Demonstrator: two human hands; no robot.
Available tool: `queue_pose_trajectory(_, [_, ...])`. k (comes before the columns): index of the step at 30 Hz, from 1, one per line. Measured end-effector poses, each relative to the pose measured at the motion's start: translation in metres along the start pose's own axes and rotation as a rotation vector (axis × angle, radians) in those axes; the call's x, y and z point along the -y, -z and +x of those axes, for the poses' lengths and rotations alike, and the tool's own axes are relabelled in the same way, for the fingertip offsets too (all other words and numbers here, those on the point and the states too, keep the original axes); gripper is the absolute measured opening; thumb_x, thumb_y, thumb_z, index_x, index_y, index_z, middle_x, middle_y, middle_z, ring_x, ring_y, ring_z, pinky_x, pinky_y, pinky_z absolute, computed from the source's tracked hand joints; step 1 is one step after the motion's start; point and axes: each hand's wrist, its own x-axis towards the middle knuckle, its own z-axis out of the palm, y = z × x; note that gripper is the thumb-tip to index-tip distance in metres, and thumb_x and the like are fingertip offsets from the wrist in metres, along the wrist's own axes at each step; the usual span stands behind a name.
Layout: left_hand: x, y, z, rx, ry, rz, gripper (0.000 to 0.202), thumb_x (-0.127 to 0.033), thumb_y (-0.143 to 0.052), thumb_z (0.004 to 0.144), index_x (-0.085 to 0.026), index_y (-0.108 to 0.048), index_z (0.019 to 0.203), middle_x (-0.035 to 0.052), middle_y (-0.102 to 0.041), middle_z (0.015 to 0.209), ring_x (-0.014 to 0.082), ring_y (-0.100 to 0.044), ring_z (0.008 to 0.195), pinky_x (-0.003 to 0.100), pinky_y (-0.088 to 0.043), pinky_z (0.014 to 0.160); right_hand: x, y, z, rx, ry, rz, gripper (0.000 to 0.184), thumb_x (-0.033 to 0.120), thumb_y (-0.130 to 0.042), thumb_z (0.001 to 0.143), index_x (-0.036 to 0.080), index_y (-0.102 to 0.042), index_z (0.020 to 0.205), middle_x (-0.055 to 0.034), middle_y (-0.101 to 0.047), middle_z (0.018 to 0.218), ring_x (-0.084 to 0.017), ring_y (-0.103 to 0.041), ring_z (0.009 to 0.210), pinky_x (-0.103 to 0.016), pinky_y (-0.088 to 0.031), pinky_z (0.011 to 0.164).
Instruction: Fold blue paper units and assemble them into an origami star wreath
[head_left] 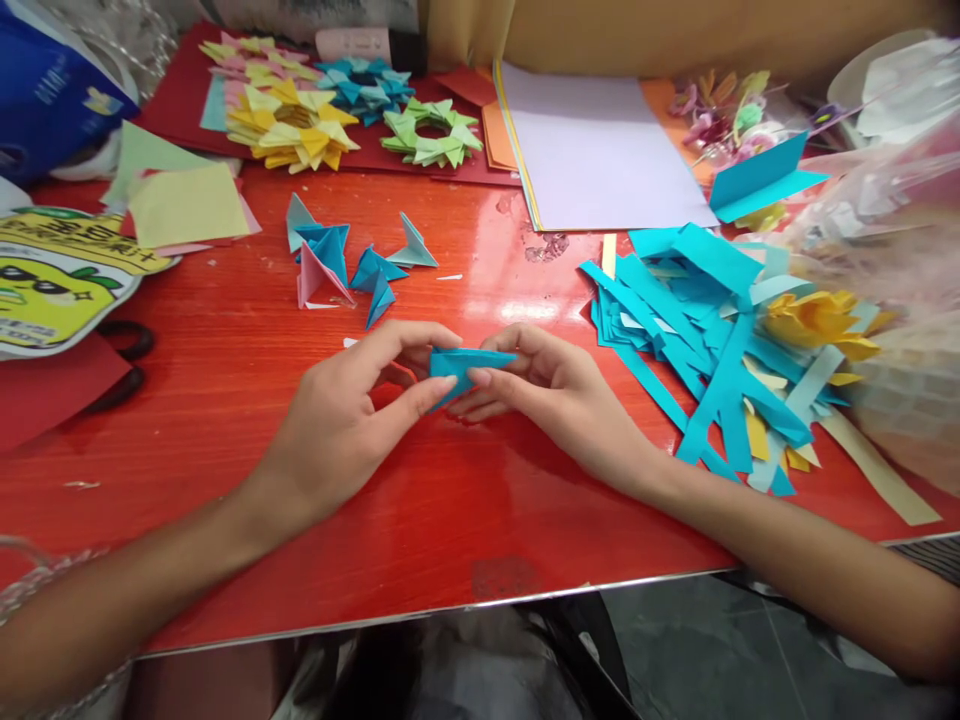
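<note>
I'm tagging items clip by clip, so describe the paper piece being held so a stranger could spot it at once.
Start at the red table and find where the left hand and right hand nearly meet. Pinched between them is a blue folded paper piece, tapering towards the right hand. Unlike the folded paper pieces lying beyond it, this one is held.

There are two hands (341, 410), one held blue piece (466, 366) and four paper rings (326, 130).
</note>
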Motion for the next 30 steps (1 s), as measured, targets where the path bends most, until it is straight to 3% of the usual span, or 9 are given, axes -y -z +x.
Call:
queue_pose_trajectory(4, [-0.0018, 0.0027, 0.0007, 0.017, -0.051, 0.107, 0.022, -0.031, -0.058, 0.088, -0.03, -0.066, 0.109, -0.0028, -0.068, 0.099, 0.0138, -0.061, 0.09, 0.023, -0.046, 0.08, 0.0003, 0.0014, -0.0013, 0.044, 0.024, -0.06, 0.017, 0.029, -0.065, 0.085, 0.017, -0.057, 0.093, 0.0001, -0.066, 0.082, -0.013, -0.069, 0.073, -0.027, -0.06, 0.072])
queue_pose_trajectory(7, [-0.0012, 0.0024, 0.0006, 0.004, 0.001, 0.073, 0.028, -0.036, -0.061, 0.086, -0.028, -0.065, 0.112, -0.0025, -0.07, 0.095, 0.0147, -0.063, 0.087, 0.023, -0.047, 0.076, -0.0002, 0.0014, -0.002, 0.041, 0.045, -0.111, 0.014, 0.029, -0.062, 0.086, 0.016, -0.06, 0.09, -0.001, -0.068, 0.082, -0.012, -0.069, 0.072, -0.024, -0.059, 0.068])
queue_pose_trajectory(12, [-0.0015, 0.0031, 0.0018, 0.045, 0.04, 0.043, 0.016, -0.039, -0.06, 0.086, -0.027, -0.07, 0.092, -0.0045, -0.071, 0.09, 0.0138, -0.063, 0.082, 0.021, -0.045, 0.073, -0.002, 0.0004, -0.0024, 0.045, 0.072, -0.116, 0.012, 0.027, -0.061, 0.087, 0.015, -0.06, 0.089, -0.0007, -0.068, 0.081, -0.012, -0.07, 0.073, -0.024, -0.059, 0.07])
queue_pose_trajectory(17, [-0.0034, 0.0038, 0.0023, 0.015, 0.043, 0.036, 0.01, -0.034, -0.063, 0.084, -0.026, -0.069, 0.083, -0.0068, -0.069, 0.08, 0.0113, -0.061, 0.074, 0.02, -0.043, 0.068, -0.0018, -0.0001, -0.0021, 0.051, 0.067, -0.164, 0.008, 0.022, -0.059, 0.088, 0.015, -0.062, 0.089, -0.0003, -0.067, 0.081, -0.011, -0.069, 0.074, -0.023, -0.058, 0.071])
queue_pose_trajectory(27, [-0.0039, 0.0037, 0.0012, 0.016, 0.014, 0.118, 0.018, -0.036, -0.062, 0.084, -0.023, -0.065, 0.072, -0.0052, -0.064, 0.07, 0.011, -0.056, 0.063, 0.022, -0.038, 0.057, -0.0005, 0.0014, -0.0038, 0.136, 0.066, -0.313, 0.012, 0.029, -0.059, 0.088, 0.017, -0.061, 0.087, 0.0001, -0.065, 0.078, -0.012, -0.069, 0.07, -0.024, -0.057, 0.066])
queue_pose_trajectory(30, [-0.0021, 0.0023, 0.0027, 0.038, 0.045, 0.097, 0.017, -0.038, -0.06, 0.085, -0.023, -0.065, 0.078, -0.0052, -0.066, 0.074, 0.0112, -0.057, 0.066, 0.021, -0.039, 0.059, 0.0004, 0.0007, -0.0033, 0.113, 0.041, -0.25, 0.014, 0.031, -0.059, 0.088, 0.017, -0.06, 0.086, 0.0009, -0.064, 0.074, -0.012, -0.069, 0.065, -0.024, -0.056, 0.061])
